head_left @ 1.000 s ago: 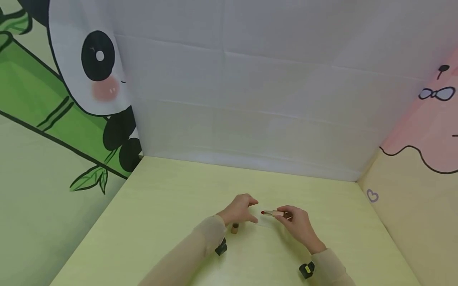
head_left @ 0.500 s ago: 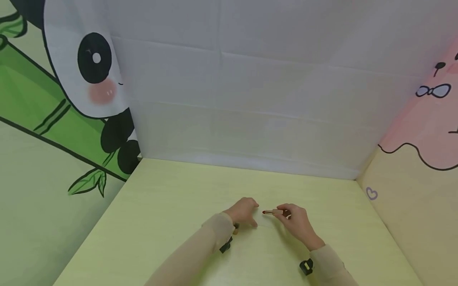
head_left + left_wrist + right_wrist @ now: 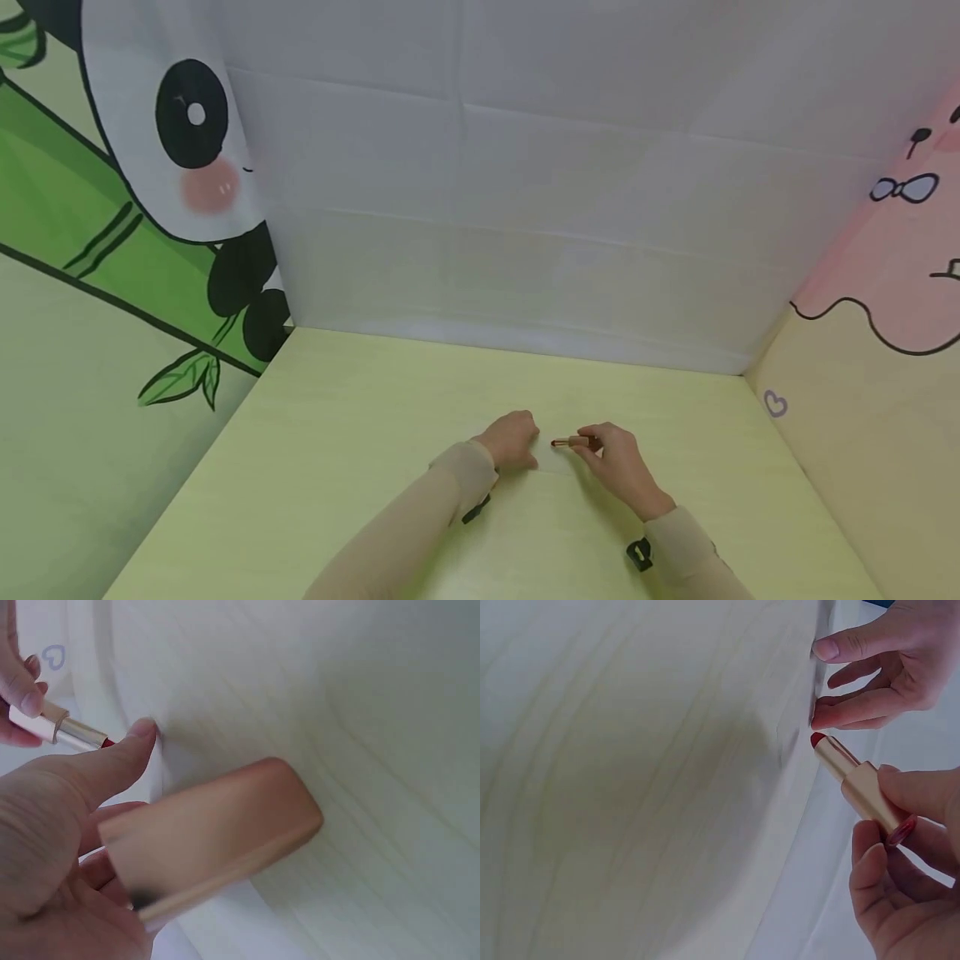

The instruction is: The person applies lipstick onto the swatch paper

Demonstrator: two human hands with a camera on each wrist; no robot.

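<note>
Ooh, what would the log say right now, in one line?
right hand: holds uncapped lipstick | red tip: points toward left hand | lipstick cap: near left hand

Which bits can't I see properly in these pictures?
- Left wrist view: slim gold-cased red lipstick, tip partly behind the left hand.
- Head view: shiny rose-gold cap, at least mostly behind the beige left sleeve.
- Right wrist view: right hand, cut off by the right edge.

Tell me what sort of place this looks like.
Possibly a small decorated booth or staged corner, judging by the cartoon panda on the left wall, the creased plain sheet behind, and the pale yellow table.
</note>
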